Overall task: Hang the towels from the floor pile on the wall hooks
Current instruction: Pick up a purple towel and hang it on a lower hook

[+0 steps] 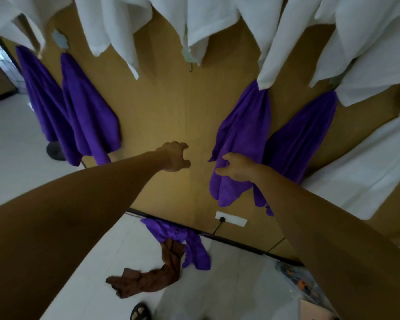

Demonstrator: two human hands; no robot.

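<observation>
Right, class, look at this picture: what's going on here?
A person is hanging towels on a wall. The right hand grips a purple towel already hanging there; the left hand hovers beside it, holding nothing. A second purple towel and a brown towel lie on the floor, not yet hung.

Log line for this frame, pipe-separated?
right hand: grips hanging purple cloth towel | left hand: holds nothing | white floor: crumpled purple towel, brown cloth towel
</observation>
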